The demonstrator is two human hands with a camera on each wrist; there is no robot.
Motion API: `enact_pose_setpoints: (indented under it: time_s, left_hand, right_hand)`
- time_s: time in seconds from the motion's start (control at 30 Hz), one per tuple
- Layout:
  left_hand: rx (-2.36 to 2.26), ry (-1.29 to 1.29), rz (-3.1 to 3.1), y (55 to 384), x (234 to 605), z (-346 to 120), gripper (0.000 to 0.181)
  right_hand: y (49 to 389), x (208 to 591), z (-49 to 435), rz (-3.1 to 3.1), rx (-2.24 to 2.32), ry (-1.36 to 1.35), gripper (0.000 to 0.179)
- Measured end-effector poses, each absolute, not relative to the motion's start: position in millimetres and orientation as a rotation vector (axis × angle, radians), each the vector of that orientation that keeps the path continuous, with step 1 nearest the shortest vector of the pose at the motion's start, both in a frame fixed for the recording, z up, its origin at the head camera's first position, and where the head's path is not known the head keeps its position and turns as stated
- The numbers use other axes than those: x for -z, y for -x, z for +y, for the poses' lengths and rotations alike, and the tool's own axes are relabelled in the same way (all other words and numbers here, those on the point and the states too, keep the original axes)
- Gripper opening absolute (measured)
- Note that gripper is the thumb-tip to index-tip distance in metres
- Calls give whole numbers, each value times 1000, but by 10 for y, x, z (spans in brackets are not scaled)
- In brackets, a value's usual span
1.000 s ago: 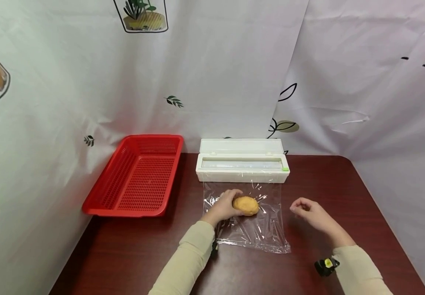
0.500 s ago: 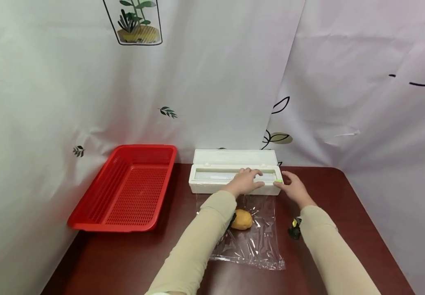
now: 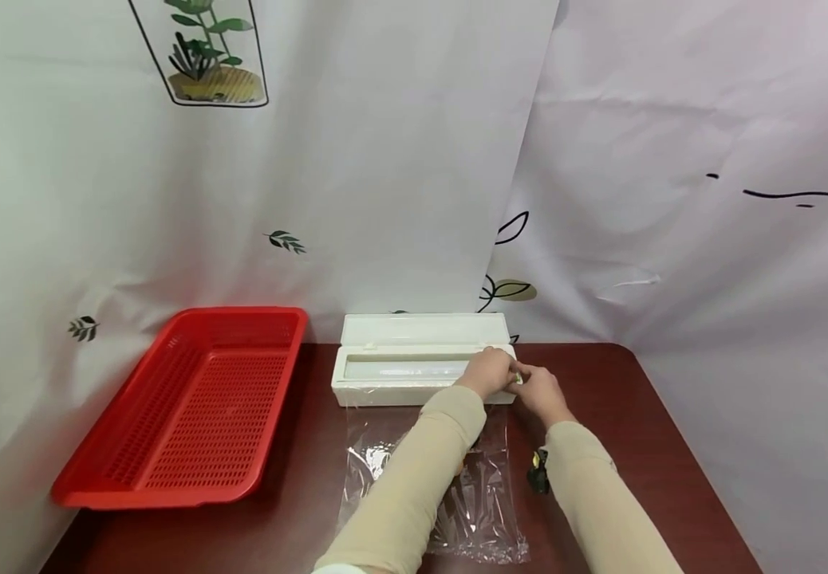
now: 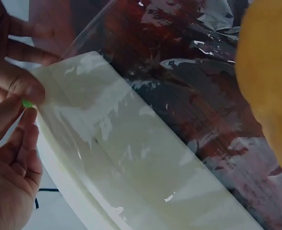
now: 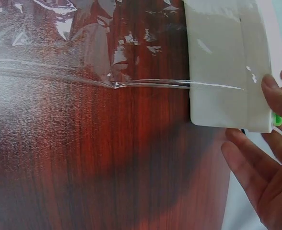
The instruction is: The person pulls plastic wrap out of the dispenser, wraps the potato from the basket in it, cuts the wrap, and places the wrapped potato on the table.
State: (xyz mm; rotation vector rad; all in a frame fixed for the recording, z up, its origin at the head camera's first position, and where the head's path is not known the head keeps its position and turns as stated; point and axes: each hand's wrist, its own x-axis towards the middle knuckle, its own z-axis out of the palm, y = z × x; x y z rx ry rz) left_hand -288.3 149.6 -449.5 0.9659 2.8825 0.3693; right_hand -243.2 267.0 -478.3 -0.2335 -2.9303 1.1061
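A white cling film dispenser (image 3: 392, 395) stands at the back with its lid raised. At its right end my left hand (image 3: 487, 371) pinches the small green slide cutter (image 4: 27, 103). My right hand (image 3: 542, 392) grips that same end, its thumb on the front edge by the cutter and its other fingers spread past the corner. A sheet of clear cling film (image 3: 475, 510) stretches from the dispenser toward me over the table. On it lies a smooth yellow-orange oval item, like a potato (image 4: 270, 86), mostly hidden behind my left arm in the head view.
A red perforated plastic basket (image 3: 220, 422) stands to the left. The dark red-brown table (image 3: 622, 430) meets printed white curtains (image 3: 400, 175) behind and at the sides. Wrist camera mounts hang under both forearms.
My left hand has left the yellow oval item and moved forward and right to the dispenser's end. My right hand has moved forward and left to that end. The head view has shifted.
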Motion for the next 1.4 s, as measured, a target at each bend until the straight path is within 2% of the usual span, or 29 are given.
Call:
enact_pose_setpoints:
  time_s: [0.1,0.3,0.43,0.9,1.4]
  left_hand:
    - [-300,-1013,2891,2869,4563,1472,10]
    - [0,-1171,2929,2899,4575,1457,8]
    - [203,-1262,2950,2926,4561,1402,14]
    - [285,-1267,2957,2924,4522,1117,14]
    - [378,-1236,2898,2933,4475,1075,13]
  right_hand:
    - [2412,4816,2605,-2939,-1119,252,52]
    - [2415,4751,2611,-2974,-1058,325,57]
    - [2434,4695,2624,-3027,-1046,385,61]
    - [2386,4624,2561,-3057,-1089,459,64]
    - [2389,4634,2586,-3036,-1111,451,63]
